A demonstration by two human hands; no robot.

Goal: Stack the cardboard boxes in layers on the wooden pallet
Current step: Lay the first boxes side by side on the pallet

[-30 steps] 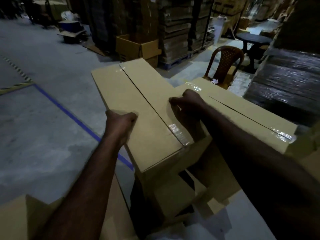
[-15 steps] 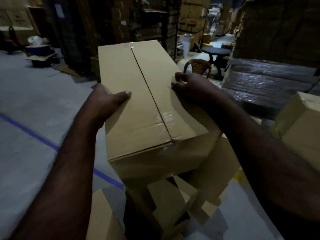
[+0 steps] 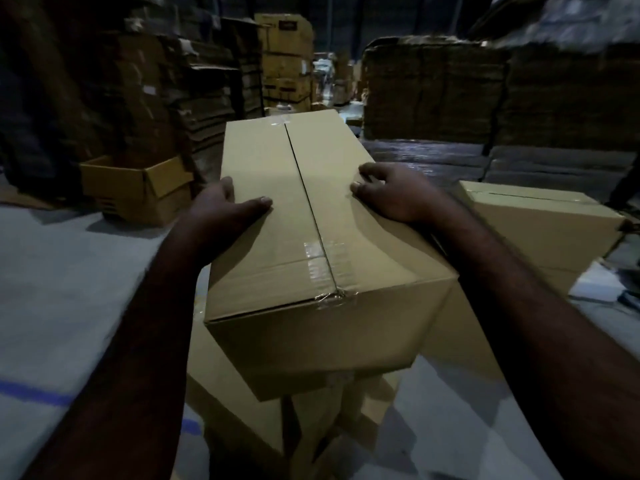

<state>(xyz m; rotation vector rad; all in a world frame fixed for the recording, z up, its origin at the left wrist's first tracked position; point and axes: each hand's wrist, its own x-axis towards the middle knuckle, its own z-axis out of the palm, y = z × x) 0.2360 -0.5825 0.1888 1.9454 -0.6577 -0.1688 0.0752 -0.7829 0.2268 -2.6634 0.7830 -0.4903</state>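
A long taped cardboard box is held up in front of me, its seam running away from me. My left hand grips its left edge, thumb flat on the top and fingers hidden down the side. My right hand grips the right edge with fingers curled over the top. Below it lie several more brown boxes, partly hidden. Another sealed box sits to the right. No wooden pallet is visible.
An open yellow-brown carton stands on the grey floor at the left. Tall stacks of flattened cardboard and wrapped bundles fill the back and right. A blue floor line crosses the lower left.
The box has come up off the pile in both hands and the view has swung left. The brown chair and table have dropped out of sight; the open carton has come in at the left.
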